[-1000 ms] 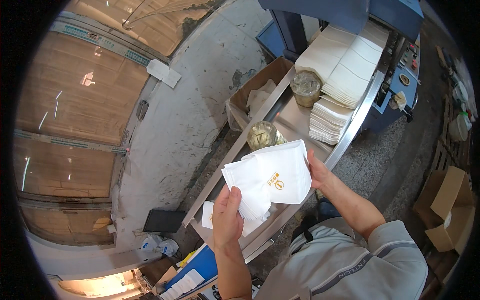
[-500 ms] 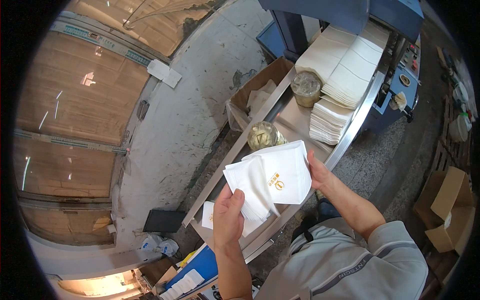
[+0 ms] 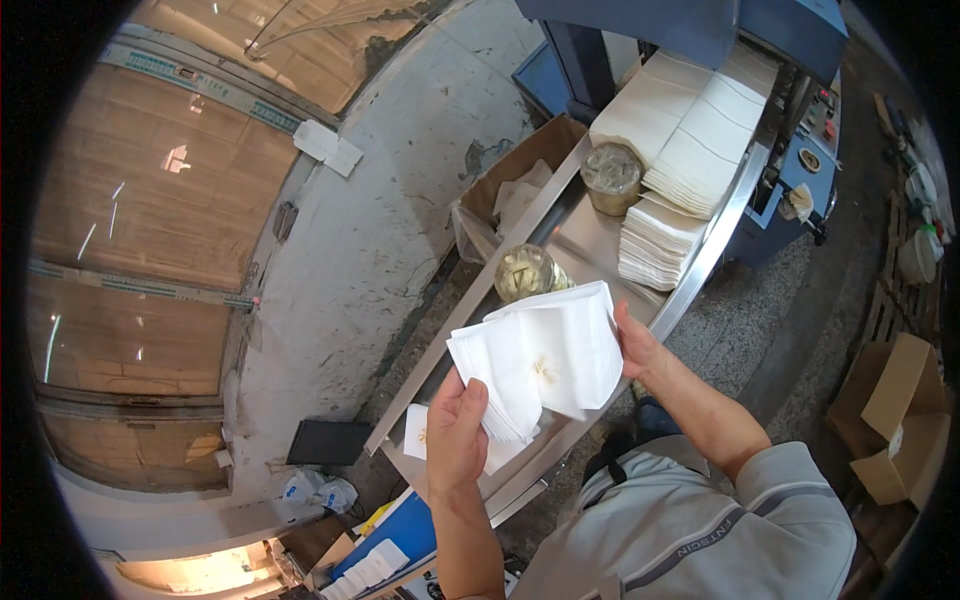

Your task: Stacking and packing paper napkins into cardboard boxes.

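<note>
A stack of white folded paper napkins [image 3: 575,335] with a small gold print spans both my hands above a metal chute. My left hand [image 3: 458,425] is closed on the stack's left end, thumb on top and fingers beneath. At the opposite edge, my right hand [image 3: 637,345] grips the stack from the side, its thumb pointing up and its other fingers mostly hidden. Between the hands, the top sheets bow and part. Another white napkin [image 3: 414,432] lies under my left hand. Just beyond the stack is a film-wrapped round weight or jar [image 3: 528,272].
The chute has raised metal rails [image 3: 705,255]. Farther up are a second wrapped cylinder [image 3: 612,178] and rows of napkins [image 3: 660,240] running from a blue machine [image 3: 650,25]. A lined carton [image 3: 540,150] stands left of the chute; an opened cardboard box [image 3: 895,415] is at right.
The top sheets between my hands have shifted; the gold print is now blurred and partly covered. Both hands stay in nearly the same place.
</note>
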Tool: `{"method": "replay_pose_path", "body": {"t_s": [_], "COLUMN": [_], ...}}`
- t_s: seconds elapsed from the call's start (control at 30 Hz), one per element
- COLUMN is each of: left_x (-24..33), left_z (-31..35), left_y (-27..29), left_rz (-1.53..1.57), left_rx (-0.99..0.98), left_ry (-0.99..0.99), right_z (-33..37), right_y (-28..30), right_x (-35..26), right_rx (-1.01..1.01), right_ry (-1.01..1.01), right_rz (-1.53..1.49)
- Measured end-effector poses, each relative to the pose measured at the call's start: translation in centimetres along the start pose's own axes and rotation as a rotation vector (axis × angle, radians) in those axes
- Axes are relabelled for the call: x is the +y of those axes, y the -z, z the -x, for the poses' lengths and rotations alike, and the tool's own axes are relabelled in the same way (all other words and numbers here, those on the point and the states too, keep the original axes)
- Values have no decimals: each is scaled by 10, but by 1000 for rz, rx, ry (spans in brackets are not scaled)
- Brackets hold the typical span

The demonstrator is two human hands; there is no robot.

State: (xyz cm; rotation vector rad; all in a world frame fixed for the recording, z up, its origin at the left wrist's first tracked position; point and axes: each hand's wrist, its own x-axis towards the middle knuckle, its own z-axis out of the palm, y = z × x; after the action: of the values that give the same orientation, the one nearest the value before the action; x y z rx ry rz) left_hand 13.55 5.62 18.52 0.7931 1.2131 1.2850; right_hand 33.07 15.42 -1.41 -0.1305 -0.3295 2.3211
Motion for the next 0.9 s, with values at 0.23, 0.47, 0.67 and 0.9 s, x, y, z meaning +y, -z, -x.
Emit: {"method": "replay_pose_path", "body": {"t_s": [0.23,0.47,0.67,0.9], "left_x": [2,4,5,5], "left_z": [-1,-1,-1,0], "left_y": [-2,-4,-5,-5], "left_rz": [40,62,59,61], "left_rx": [-2,-5,-1,8], "left_ry": [12,16,10,13], "right_z": [1,0,1,1], "right_y": [-4,-3,-10,-7], "right_x": [-1,0,1,1], "right_rx": [6,15,92,13], "right_ry": [6,-1,-12,-6], "right_rz": [-2,8,89,11]}}
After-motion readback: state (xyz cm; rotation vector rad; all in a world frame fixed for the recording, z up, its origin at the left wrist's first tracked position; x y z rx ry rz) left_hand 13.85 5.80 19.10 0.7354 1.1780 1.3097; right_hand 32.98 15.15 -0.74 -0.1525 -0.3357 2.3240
